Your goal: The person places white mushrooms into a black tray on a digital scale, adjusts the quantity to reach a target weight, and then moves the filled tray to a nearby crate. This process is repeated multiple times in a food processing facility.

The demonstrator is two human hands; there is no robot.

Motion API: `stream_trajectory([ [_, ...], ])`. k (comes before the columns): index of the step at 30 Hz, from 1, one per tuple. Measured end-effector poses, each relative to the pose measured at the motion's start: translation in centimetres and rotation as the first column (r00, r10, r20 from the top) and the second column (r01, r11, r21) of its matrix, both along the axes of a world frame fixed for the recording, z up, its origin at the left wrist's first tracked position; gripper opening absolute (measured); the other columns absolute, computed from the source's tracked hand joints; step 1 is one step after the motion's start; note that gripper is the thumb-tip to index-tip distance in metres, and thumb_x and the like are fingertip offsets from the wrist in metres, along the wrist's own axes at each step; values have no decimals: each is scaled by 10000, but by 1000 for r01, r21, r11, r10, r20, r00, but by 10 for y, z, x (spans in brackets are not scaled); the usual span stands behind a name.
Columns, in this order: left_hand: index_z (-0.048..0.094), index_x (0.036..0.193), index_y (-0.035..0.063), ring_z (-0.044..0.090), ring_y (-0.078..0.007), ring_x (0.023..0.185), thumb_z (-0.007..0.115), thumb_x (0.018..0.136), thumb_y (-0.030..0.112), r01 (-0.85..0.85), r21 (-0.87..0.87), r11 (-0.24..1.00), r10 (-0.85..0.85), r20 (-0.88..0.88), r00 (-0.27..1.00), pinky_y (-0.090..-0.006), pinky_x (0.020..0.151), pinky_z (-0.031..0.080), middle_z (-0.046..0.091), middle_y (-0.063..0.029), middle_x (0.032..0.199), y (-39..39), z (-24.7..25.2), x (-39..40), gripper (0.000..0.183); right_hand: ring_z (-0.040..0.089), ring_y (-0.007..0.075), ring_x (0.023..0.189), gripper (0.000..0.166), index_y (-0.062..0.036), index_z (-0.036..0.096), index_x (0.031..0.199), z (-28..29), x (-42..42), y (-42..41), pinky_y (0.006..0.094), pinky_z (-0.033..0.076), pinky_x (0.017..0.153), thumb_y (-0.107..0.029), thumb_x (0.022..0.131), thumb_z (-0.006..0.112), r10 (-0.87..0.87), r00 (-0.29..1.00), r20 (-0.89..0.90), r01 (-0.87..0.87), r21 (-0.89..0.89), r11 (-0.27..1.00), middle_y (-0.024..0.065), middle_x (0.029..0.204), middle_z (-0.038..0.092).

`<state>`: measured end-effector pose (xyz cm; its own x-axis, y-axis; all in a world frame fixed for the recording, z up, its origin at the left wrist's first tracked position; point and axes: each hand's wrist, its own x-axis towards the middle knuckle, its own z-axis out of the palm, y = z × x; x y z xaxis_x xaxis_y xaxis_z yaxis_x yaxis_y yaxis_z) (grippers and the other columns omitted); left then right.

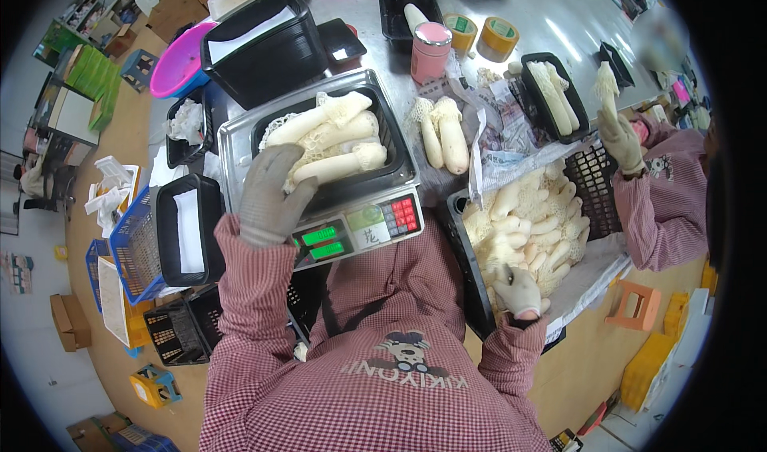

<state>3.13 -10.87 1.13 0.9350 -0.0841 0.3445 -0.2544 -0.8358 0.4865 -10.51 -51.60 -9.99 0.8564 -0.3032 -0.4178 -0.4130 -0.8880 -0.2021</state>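
A digital scale [383,224] with a steel pan stands before me. On its pan is a black plastic tray [398,164] holding several pale bamboo mushrooms [335,134] with netted veils. My left hand [269,191], in a grey glove, lies over the tray's near left corner, thumb apart from the fingers, its fingertips by the mushrooms. To my right, a black crate [470,266] lined with newspaper is heaped with more bamboo mushrooms [539,224]. My right hand [518,290], in a pale glove, reaches into the crate's near end; whether it grips a mushroom is unclear.
Two bamboo mushrooms [443,134] lie right of the scale. Beyond are a pink cup [431,51], tape rolls [498,39] and a filled black tray [556,98]. Stacked black trays [263,51] stand far left. At right, a co-worker's gloved hand [622,140] raises a mushroom.
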Motion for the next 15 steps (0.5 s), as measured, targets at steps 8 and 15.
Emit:
stream_trajectory([
  [8, 541, 1120, 16, 558, -208, 981, 719, 723, 138, 211, -574, 792, -410, -243, 879, -327, 855, 447, 571, -117, 1076, -40, -35, -94, 452, 577, 161, 822, 310, 22, 566, 1011, 68, 16, 68, 278, 470, 751, -72, 729, 653, -368, 880, 299, -112, 884, 453, 83, 894, 604],
  [15, 465, 1196, -20, 563, -314, 1017, 695, 731, 185, 303, -652, 695, -515, -158, 842, -358, 869, 460, 554, -201, 1108, -66, -27, -97, 558, 578, 140, 902, 483, 33, 490, 1161, 79, 28, 150, 263, 462, 793, -9, 713, 667, -57, 967, 248, -236, 957, 167, 75, 1007, 607],
])
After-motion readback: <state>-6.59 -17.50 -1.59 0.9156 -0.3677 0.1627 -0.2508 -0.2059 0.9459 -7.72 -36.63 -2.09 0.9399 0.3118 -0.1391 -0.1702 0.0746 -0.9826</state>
